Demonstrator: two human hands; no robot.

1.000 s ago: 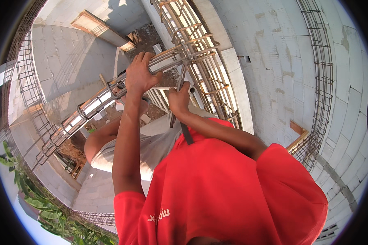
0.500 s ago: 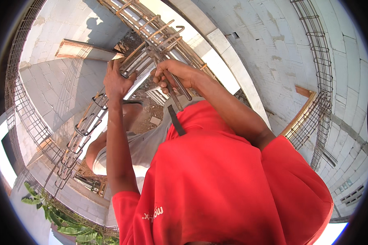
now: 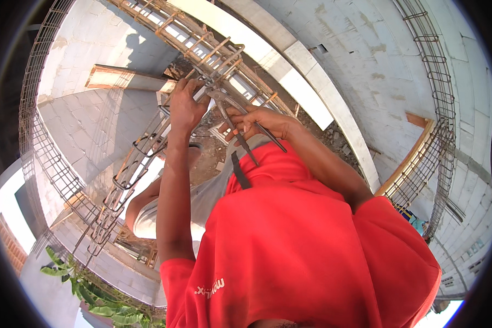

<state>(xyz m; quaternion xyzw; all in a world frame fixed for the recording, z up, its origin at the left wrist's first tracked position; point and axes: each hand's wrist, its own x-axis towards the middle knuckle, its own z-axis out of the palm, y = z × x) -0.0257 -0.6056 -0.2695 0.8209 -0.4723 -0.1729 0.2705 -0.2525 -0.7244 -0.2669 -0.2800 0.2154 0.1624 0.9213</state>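
My right hand (image 3: 262,121) holds a pair of long-handled pincers (image 3: 247,148), its fingers around and between the two spread handles. The pincers' jaws point away from me and meet the steel bars where cages join. My left hand (image 3: 187,112) is right beside the jaws, fingers bent over the bar ends; whatever they pinch is hidden. Beyond both hands runs a rebar cage (image 3: 212,54) of long rusty bars with square stirrups. Another rebar cage (image 3: 120,180) slopes down to the left, below my left forearm.
Pale block walls (image 3: 361,49) rise around me. A wooden board (image 3: 126,78) lies beyond my left hand. More mesh-like rebar cages (image 3: 434,82) curve along both sides. Under me is rubble-strewn ground (image 3: 205,150). Green leaves (image 3: 85,290) stand at lower left.
The view has shifted a little. My left hand has moved right and in toward the pincers' jaws. The pincers' handles have spread wider apart in my right hand.
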